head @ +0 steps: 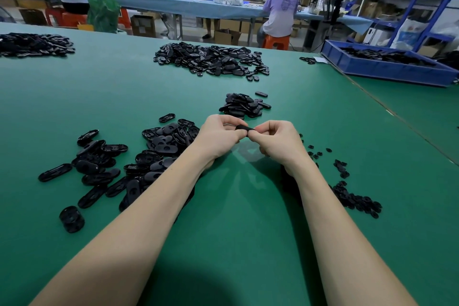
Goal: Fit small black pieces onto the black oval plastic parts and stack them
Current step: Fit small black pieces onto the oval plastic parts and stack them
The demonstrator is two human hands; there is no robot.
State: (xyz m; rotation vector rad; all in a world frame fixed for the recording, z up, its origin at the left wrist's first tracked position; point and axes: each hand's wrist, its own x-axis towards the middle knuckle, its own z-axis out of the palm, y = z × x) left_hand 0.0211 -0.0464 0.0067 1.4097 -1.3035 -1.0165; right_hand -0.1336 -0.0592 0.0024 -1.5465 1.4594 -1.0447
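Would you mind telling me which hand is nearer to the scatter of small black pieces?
Right. The right hand is just left of the small black pieces; the left hand lies further left, both gripping one oval part.

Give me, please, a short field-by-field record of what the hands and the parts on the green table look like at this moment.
left hand: pinches one end of the oval part
right hand: pinches the other end
held part: above the green table, between both hands
oval parts pile: loose, left of the left forearm
small pieces: scattered right of the right forearm
small heap: just beyond the hands
blue bin: far right, holds black parts
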